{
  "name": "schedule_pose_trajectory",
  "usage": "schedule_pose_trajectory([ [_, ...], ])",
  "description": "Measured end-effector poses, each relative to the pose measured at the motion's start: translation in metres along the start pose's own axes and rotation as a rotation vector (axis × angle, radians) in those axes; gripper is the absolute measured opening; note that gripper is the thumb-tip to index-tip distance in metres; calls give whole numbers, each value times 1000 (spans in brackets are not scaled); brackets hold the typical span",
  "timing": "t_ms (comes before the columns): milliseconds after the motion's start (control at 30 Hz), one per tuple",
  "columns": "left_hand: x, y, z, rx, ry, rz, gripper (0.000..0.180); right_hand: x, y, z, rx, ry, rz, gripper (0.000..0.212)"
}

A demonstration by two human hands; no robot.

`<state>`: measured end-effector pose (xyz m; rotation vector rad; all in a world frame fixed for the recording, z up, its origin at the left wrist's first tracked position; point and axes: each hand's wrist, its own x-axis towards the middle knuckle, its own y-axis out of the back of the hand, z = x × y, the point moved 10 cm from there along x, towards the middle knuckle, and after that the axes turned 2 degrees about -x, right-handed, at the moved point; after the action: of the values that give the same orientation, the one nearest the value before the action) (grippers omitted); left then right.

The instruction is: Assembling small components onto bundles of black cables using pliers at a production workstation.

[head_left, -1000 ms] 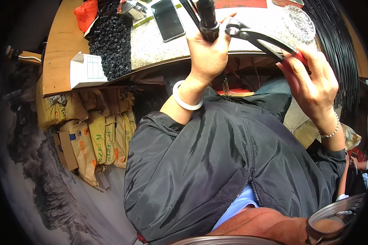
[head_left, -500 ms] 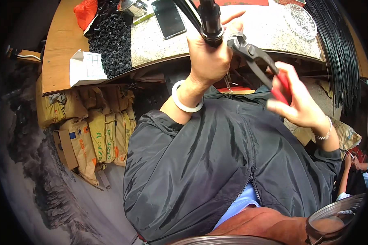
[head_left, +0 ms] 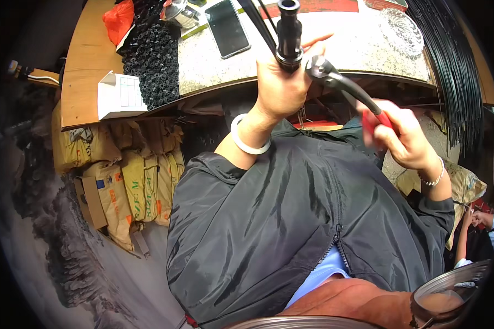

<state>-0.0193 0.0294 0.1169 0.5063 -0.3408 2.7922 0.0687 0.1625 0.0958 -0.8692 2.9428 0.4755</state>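
My left hand [head_left: 281, 92], with a white bangle on its wrist, is closed around a black tube-shaped part [head_left: 289, 37] held upright above the table's near edge. Thin black rods [head_left: 256, 23] run up beside that part. In my right hand [head_left: 405, 137] is a pair of end-cutting pincers [head_left: 352, 86] with red handles. The metal jaws of the pincers are beside the left hand's fingers, near the base of the tube-shaped part. Whatever lies between the jaws is too small to make out. The right hand's fingers are slightly blurred around the handles.
On the table [head_left: 79, 93] lie a phone [head_left: 228, 30], a pile of small black parts [head_left: 156, 63], a white box [head_left: 118, 97], a red bag [head_left: 118, 22] and a glass dish [head_left: 402, 32]. Long black rods [head_left: 450, 71] hang over the right side. Sacks [head_left: 134, 183] stand below left. Another person's hand [head_left: 480, 219] shows far right.
The pincers' handles have come closer together as my right hand tightened. The tube-shaped part has shifted and tilted slightly, so its open top end now shows. My left hand keeps its hold.
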Motion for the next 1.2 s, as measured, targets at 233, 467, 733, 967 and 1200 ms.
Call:
schedule_pose_trajectory([
  [233, -3, 3, -11, -26, 82, 8, 25, 3, 1, -5, -346, 93, 250, 56],
  [467, -2, -2, -15, -65, 79, -16, 24, 5, -40, 13, 344, -393, -361, 58],
  [733, -5, -2, -21, -31, 132, 29, 21, 11, -3, -3, -251, 196, 127, 54],
  [967, -4, -3, -20, -4, 22, 5, 20, 18, -6, 20, 33, -73, 12, 33],
  [1200, -8, 5, -37, 5, 44, 81, 27, 29, 1, 45, -72, -105, 170, 25],
])
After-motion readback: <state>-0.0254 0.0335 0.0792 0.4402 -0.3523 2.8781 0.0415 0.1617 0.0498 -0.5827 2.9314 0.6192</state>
